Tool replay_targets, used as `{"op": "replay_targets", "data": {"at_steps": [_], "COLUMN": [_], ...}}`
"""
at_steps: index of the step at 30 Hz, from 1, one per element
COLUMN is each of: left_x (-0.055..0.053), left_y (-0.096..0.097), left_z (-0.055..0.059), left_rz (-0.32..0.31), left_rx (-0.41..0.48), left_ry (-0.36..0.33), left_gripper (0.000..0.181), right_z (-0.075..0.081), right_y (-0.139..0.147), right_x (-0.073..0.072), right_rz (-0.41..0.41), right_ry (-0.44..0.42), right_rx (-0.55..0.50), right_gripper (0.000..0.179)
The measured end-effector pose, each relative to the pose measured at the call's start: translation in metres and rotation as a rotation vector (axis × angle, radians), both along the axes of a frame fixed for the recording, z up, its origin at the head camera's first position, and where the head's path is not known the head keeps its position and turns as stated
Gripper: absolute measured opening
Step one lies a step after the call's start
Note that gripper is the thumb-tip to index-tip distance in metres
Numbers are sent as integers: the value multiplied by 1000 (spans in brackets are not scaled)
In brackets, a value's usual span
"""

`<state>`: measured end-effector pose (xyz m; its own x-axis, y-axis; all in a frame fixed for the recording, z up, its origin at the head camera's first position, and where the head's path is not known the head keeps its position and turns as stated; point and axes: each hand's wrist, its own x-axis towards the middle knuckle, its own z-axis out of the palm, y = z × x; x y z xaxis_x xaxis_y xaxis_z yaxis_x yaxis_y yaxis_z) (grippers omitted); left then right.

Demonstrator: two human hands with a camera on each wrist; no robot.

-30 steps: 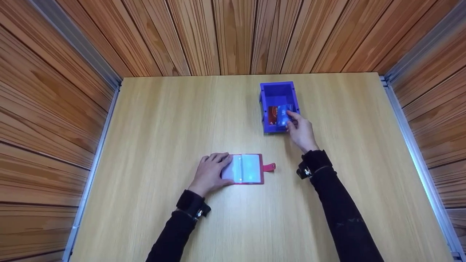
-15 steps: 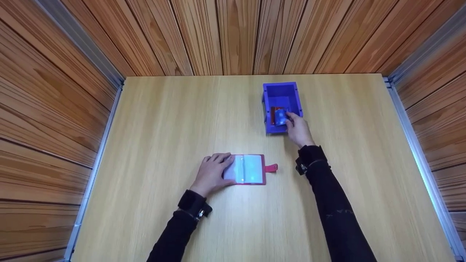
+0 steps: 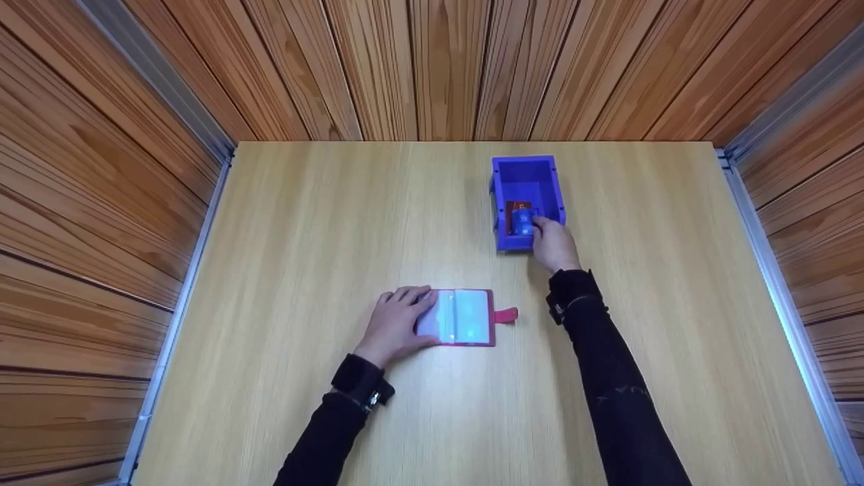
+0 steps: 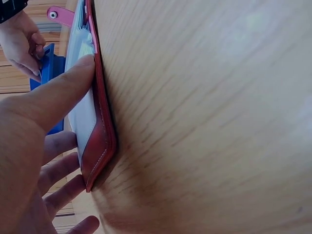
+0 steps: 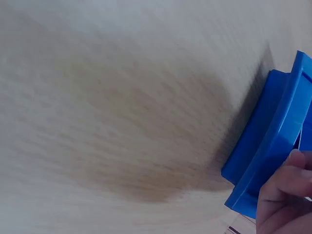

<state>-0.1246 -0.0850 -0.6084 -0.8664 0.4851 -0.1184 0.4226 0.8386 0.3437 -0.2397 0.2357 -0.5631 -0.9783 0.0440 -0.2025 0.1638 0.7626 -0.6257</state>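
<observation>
An opened red card holder (image 3: 472,317) with clear plastic sleeves lies on the table, its snap strap (image 3: 506,315) pointing right. My left hand (image 3: 395,327) holds its left side, thumb along the near edge and fingers toward the far edge. In the left wrist view, the thumb presses the stitched red cover (image 4: 101,117). Farther back, my right hand (image 3: 555,244) reaches over the near right corner of a blue-purple plastic bin (image 3: 523,160) and pinches a blue card (image 3: 522,221). A reddish-brown card (image 3: 518,204) lies under it, partly covered. The right wrist view shows curled fingers (image 5: 287,180) at the bin's rim.
The light wooden table (image 3: 304,236) is bounded by wood-panelled walls (image 3: 445,67) at the back and sides. Metal rails (image 3: 179,304) run along the left and right table edges. The bin stands near the back edge, right of centre.
My right hand has lowered the blue card a little deeper into the bin, and less of the card shows. The left hand stays on the card holder. The head view has shifted slightly.
</observation>
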Motion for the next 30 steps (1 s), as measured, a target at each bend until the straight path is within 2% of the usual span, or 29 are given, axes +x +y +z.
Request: {"op": "replay_targets", "data": {"at_steps": [4, 7, 11, 17, 24, 30], "left_x": [3, 3, 1, 1, 0, 1], "left_y": [0, 0, 1, 2, 2, 0], "left_z": [-1, -1, 0, 2, 0, 0], "left_rz": [2, 3, 0, 11, 11, 11], "left_rx": [-2, 0, 7, 16, 19, 19], "left_ry": [-4, 5, 23, -2, -4, -9], "left_gripper": [92, 92, 92, 94, 93, 93], "right_z": [-3, -5, -5, -5, -5, -9], "right_y": [-4, -6, -5, -3, -2, -3], "right_x": [3, 4, 6, 9, 11, 12], "right_rz": [9, 9, 29, 100, 123, 90], "right_ry": [47, 76, 78, 60, 48, 47], "right_rx": [104, 135, 153, 212, 232, 202], "right_gripper": [37, 37, 42, 44, 43, 46]}}
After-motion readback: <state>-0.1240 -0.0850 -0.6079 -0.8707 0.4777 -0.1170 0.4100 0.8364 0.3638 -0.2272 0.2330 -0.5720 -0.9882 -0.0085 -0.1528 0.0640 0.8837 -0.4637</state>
